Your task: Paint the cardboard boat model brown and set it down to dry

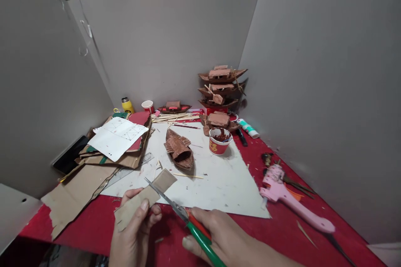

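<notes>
My left hand (133,225) pinches a narrow strip of tan cardboard (138,206) between thumb and fingers at the bottom centre. In my right hand (219,229) are scissors (200,233) with green and orange handles, their blades slanting up and left across the strip. Beyond the blades the strip's far part (165,180) lies over the white sheet. A small brown model boat (179,150) with a rounded cover rests on the sheet just past the strip.
A paper cup of brown paint (219,144) stands behind right. More model boats (221,87) are stacked at the back. Cardboard and papers (117,137) are piled left. A pink glue gun (294,202) lies right, its cord trailing. Thin sticks (178,117) lie along the back.
</notes>
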Motion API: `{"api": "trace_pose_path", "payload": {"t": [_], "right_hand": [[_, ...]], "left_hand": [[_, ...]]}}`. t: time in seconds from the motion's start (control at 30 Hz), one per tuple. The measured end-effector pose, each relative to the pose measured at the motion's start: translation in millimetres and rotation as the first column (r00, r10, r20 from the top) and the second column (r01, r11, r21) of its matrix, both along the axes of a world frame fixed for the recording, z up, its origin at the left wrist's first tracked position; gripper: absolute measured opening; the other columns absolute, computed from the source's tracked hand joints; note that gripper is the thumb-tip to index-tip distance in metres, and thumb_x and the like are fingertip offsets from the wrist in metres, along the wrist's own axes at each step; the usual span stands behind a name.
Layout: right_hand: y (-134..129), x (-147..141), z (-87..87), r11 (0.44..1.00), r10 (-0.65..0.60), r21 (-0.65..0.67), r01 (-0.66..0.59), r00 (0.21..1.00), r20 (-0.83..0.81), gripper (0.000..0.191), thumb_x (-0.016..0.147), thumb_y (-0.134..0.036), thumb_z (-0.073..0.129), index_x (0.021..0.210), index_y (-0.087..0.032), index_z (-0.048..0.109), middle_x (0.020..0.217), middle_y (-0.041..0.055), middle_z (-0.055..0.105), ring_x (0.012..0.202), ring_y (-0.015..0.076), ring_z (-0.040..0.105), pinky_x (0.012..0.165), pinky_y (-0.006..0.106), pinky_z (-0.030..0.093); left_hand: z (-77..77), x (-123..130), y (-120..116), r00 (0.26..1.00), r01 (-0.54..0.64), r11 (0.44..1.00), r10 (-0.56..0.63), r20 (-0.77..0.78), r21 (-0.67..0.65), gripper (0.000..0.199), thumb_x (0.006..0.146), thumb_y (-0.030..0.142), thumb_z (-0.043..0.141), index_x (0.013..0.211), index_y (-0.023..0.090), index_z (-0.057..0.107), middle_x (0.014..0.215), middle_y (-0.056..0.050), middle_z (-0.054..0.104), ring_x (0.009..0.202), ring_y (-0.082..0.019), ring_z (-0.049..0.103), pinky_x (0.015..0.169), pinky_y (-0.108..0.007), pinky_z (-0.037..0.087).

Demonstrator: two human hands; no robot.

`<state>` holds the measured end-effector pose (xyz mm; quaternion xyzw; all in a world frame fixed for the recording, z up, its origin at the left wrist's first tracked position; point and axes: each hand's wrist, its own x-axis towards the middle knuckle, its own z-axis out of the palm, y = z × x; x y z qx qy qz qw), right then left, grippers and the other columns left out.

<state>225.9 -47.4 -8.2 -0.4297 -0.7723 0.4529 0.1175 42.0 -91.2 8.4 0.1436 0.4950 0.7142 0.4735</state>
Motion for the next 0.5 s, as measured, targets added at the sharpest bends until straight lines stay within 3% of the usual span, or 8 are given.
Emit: {"api": "trace_pose_path", "payload": {"t": [0.23,0.37,0.5], "right_hand": [[3,-2,-11.7,0.984,-0.015,-0.179,-0.005,0.994,-0.111,0.036,0.081,-0.050,0.063,0.070,-0.021,0.046,0.061,-0.0050,0.041,0.059,0.0110,0.034,0.053,0.024,0.029],[8,-1,-13.8,0.983,0.001,-0.181,-0.042,0.975,-0.222,0.041,0.082,-0.055,0.062,0.069,-0.020,0.043,0.062,-0.0052,0.037,0.060,0.0104,0.032,0.053,0.023,0.029],[16,6,-6.9,0.991,-0.093,-0.125,0.050,0.926,-0.367,0.054,0.082,-0.073,0.052,0.071,-0.021,0.042,0.064,-0.0055,0.031,0.059,0.0107,0.029,0.052,0.024,0.029]], "left_hand": [[-1.4,-21,-3,0.991,0.127,0.984,-0.132,-0.032,-0.128,0.052,0.053,0.019,0.090,0.096,0.019,0.060,0.067,0.002,0.065,0.058,-0.015,0.066,0.053,-0.023,0.057],[-2.4,-28,-1,0.967,0.244,0.955,-0.253,-0.030,-0.170,0.042,0.058,0.021,0.088,0.091,0.017,0.062,0.065,0.001,0.064,0.055,-0.013,0.063,0.051,-0.021,0.054],[0.3,-70,19,0.878,0.302,0.936,-0.347,-0.330,-0.181,0.040,0.063,0.031,0.086,0.093,0.017,0.064,0.069,-0.003,0.068,0.057,-0.018,0.065,0.056,-0.028,0.055]]}}
